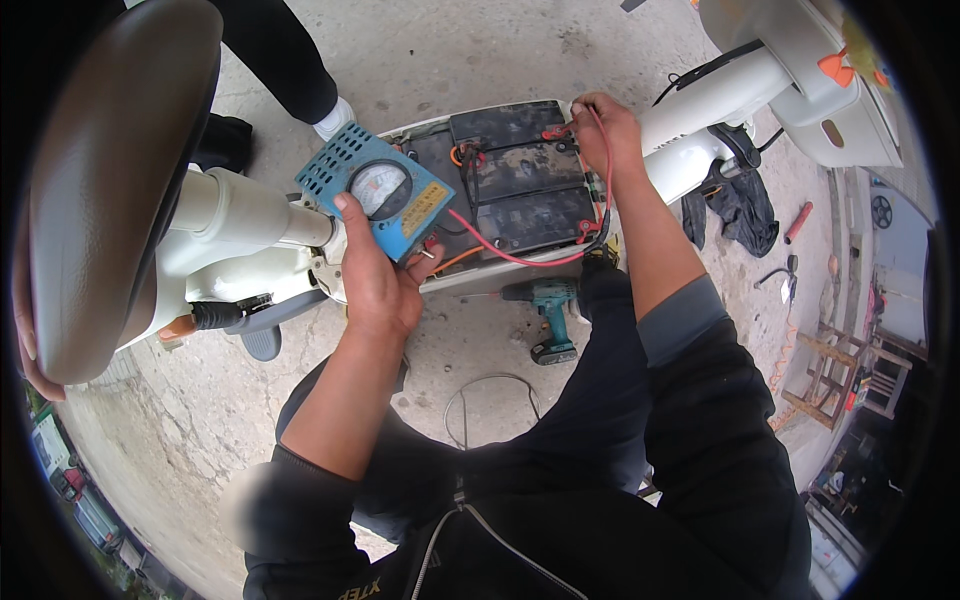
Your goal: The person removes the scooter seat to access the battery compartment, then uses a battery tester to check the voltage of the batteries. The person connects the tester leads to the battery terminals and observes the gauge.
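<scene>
My left hand (375, 280) is closed round the lower edge of a blue battery tester (415, 225) with a round dial, its thumb on the front. A red cable (515, 257) leaves the tester, sags over the battery compartment and rises to my right hand (612, 135). That hand pinches the cable's end at the compartment's far right corner, by a red-covered terminal (556, 132); its fingertips partly hide the contact. Several dark, dusty batteries (530, 165) lie side by side in the scooter's floor compartment, with short wires between them. The tester hangs over their left side.
A teal cordless drill (553, 315) stands on the concrete near my knee. At left are the scooter's brown seat (120, 180) and another person's dark-trousered leg (280, 60). To the right lie a black plastic bag (745, 210) and a wooden stool (828, 375).
</scene>
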The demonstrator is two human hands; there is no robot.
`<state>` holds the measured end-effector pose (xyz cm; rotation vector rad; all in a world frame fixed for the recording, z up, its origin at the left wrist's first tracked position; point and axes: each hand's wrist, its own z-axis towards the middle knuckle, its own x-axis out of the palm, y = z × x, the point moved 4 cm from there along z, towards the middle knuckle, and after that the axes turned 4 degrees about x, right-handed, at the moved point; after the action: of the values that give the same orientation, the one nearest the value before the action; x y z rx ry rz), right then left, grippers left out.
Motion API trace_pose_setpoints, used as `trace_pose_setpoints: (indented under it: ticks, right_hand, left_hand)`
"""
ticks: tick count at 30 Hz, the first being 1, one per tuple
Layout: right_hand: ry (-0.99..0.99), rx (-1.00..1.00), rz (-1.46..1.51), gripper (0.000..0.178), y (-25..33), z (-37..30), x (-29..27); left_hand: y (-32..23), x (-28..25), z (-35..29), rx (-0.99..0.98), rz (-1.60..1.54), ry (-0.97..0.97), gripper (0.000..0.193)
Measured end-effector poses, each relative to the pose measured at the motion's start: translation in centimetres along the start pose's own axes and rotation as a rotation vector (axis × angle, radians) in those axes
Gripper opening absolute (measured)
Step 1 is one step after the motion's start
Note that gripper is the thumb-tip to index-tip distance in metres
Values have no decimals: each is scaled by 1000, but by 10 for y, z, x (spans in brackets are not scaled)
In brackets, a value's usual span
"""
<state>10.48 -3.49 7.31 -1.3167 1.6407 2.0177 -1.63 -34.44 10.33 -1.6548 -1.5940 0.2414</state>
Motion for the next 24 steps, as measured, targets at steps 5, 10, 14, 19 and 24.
trace_pose_setpoints:
  ticks: [5, 10, 14, 19, 24]
  right_hand:
    - [-59, -62, -107, 19, -2, -2, 6]
    - [-93, -122, -107, 16, -4, -3, 9]
    - [-90, -109, -96, 17, -10, -2, 8]
    - [-93, -123, -91, 17, -9, -4, 8]
    - [-90, -107, -78, 17, -6, -5, 7]
  left_hand:
    - [0, 1, 3, 53, 24, 80, 76]
    - [-3, 3, 5, 51, 63, 78, 78]
    - [-5, 7, 9, 60, 68, 148, 73]
    - [-7, 2, 11, 18, 114, 160, 73]
    - [-10, 4, 12, 77, 149, 172, 72]
